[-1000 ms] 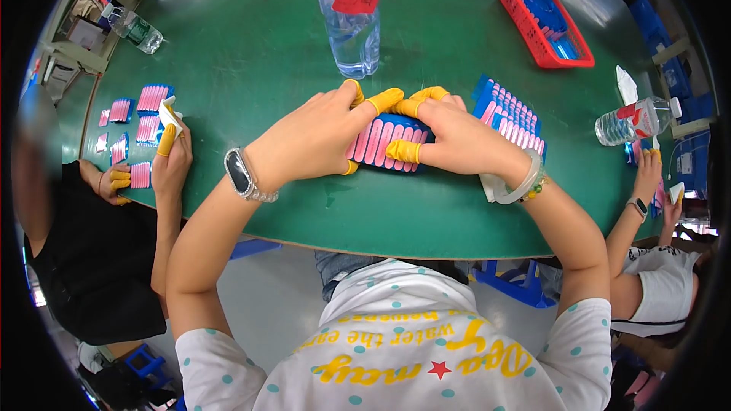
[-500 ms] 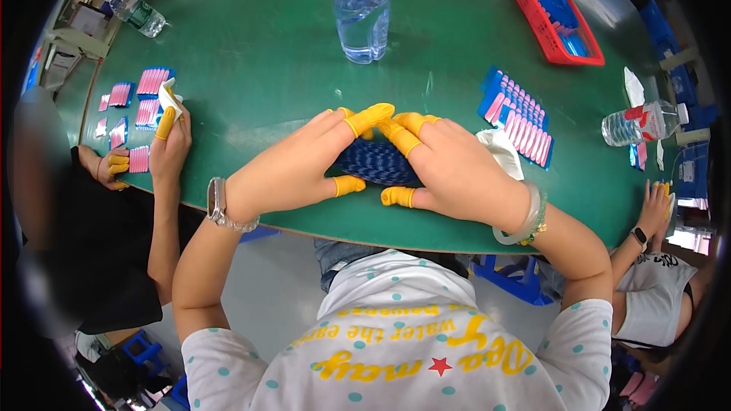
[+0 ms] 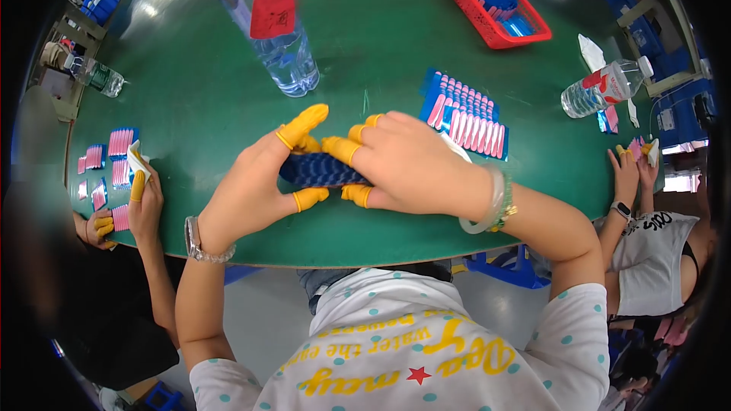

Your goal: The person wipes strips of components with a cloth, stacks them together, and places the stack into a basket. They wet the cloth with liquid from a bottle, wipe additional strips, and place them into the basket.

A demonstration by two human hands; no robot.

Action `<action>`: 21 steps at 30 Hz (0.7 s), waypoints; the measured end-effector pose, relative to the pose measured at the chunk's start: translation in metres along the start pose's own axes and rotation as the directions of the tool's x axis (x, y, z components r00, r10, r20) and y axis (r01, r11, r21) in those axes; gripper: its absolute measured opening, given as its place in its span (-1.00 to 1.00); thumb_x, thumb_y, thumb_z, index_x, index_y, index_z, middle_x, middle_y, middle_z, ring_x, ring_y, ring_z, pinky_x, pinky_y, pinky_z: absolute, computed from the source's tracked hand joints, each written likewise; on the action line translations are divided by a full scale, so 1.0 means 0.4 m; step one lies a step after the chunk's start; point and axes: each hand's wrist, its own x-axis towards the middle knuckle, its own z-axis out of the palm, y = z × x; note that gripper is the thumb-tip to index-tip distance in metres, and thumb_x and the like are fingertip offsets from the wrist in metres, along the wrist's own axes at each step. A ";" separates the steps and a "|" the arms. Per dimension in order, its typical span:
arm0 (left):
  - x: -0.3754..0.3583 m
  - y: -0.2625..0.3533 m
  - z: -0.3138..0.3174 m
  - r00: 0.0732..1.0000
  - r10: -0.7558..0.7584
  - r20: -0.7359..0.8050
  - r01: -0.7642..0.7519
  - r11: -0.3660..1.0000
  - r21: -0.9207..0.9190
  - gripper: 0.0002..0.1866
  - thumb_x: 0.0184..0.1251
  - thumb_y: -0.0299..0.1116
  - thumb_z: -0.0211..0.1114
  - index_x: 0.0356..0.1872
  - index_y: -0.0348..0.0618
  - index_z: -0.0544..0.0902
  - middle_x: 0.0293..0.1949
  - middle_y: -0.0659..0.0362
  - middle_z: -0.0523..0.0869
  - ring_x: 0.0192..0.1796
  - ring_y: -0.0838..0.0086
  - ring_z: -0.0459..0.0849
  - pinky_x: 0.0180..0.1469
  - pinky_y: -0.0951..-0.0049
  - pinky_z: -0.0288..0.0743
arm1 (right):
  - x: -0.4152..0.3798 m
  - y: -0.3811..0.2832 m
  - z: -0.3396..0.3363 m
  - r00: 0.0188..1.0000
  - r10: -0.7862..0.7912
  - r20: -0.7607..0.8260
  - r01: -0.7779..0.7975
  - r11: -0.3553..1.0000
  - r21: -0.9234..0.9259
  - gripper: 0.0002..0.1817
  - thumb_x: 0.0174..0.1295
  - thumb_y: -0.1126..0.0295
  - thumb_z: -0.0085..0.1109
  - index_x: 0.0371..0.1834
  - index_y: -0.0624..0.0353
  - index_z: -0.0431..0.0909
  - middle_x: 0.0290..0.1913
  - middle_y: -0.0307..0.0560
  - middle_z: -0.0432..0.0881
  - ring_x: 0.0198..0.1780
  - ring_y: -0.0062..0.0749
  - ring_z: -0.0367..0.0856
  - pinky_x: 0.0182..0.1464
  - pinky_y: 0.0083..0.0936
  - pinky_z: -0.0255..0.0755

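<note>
Between my two hands lies a dark blue, ridged stack of thin pieces (image 3: 316, 171), just above the table near its front edge. My left hand (image 3: 247, 190) grips its left end, thumb on the near side and other fingers on the far side, with one finger pointing away from it. At the right end, my right hand (image 3: 415, 171) pinches the stack between thumb and fingertips. Yellow finger cots (image 3: 304, 125) cover several fingertips. A white cloth or tissue (image 3: 455, 144) shows partly behind my right hand. Beside it lie blue sheets with rows of pink-and-white pieces (image 3: 472, 118).
A large water bottle (image 3: 278, 38) stands ahead on the green table (image 3: 373, 228). A red basket (image 3: 502, 38) holds blue and pink pieces. At right lies a labelled bottle (image 3: 601, 91); at left, a smaller bottle (image 3: 95, 74). Co-workers' hands (image 3: 145, 202) work on both sides.
The view has shifted, so the table things sit further left. My hands have turned the stack, and its ridged side shows more narrowly. My left finger points further away from my right hand.
</note>
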 end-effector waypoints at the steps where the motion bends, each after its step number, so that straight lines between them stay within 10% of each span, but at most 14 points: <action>1: 0.014 0.007 0.001 1.000 0.003 0.006 -0.003 1.000 0.003 -0.01 -0.09 -0.45 0.59 0.49 -0.08 0.32 -0.04 0.07 0.67 -0.01 0.26 0.66 0.16 0.33 0.52 | -0.007 0.011 -0.015 0.997 0.014 -0.080 -0.013 1.000 0.007 -0.47 0.00 0.19 0.43 0.04 0.19 0.57 -0.34 -0.06 0.61 -0.20 -0.14 0.62 -0.10 -0.27 0.47; 8: 0.212 0.102 0.047 0.972 0.237 -0.010 -0.236 0.971 0.023 -0.03 0.00 -0.34 0.61 0.50 -0.10 0.29 0.22 0.10 0.54 0.16 0.39 0.57 0.20 0.32 0.49 | -0.159 0.080 -0.110 0.898 0.433 -0.079 -0.362 0.828 0.427 -0.37 0.03 0.19 0.39 0.19 0.24 0.55 -0.17 0.11 0.68 -0.10 -0.05 0.68 -0.05 -0.29 0.54; 10: 0.276 0.111 0.081 0.955 0.294 -0.035 -0.292 0.917 -0.271 -0.05 0.09 -0.28 0.59 0.50 -0.12 0.26 0.28 0.07 0.49 0.25 0.35 0.55 0.28 0.30 0.46 | -0.219 0.072 -0.142 0.815 0.576 0.066 -0.495 0.632 0.596 -0.33 0.02 0.24 0.44 0.23 0.28 0.53 -0.06 0.13 0.69 -0.02 -0.19 0.71 0.06 -0.39 0.54; 14: 0.468 0.169 0.118 0.800 0.593 -0.096 -0.549 0.786 0.283 -0.52 0.26 -0.42 0.39 0.23 -0.13 0.58 0.16 0.08 0.63 0.20 0.17 0.57 0.24 0.19 0.44 | -0.374 0.122 -0.097 0.657 0.742 -0.133 -0.362 0.466 0.807 -0.31 0.14 0.36 0.46 0.33 0.34 0.41 0.14 -0.01 0.60 0.11 -0.40 0.60 0.19 -0.41 0.49; 16: 0.604 0.185 0.157 0.725 0.686 -0.052 -0.616 0.681 0.397 -0.56 0.22 -0.44 0.38 0.17 -0.09 0.62 0.09 0.10 0.67 0.15 0.16 0.57 0.20 0.19 0.43 | -0.424 0.132 -0.096 0.538 0.836 -0.105 -0.198 0.246 0.949 -0.29 0.20 0.35 0.43 0.37 0.39 0.33 0.19 -0.03 0.57 0.15 -0.42 0.59 0.21 -0.44 0.49; 21: 0.872 0.210 0.277 0.603 0.775 0.188 -0.668 0.362 0.650 -0.57 0.16 -0.48 0.36 0.11 0.03 0.67 -0.02 0.20 0.70 0.05 0.24 0.58 0.14 0.17 0.39 | -0.505 0.142 -0.081 0.429 0.886 -0.174 -0.085 0.232 0.969 -0.26 0.21 0.28 0.45 0.37 0.39 0.33 0.13 -0.06 0.62 0.11 -0.43 0.63 0.19 -0.45 0.51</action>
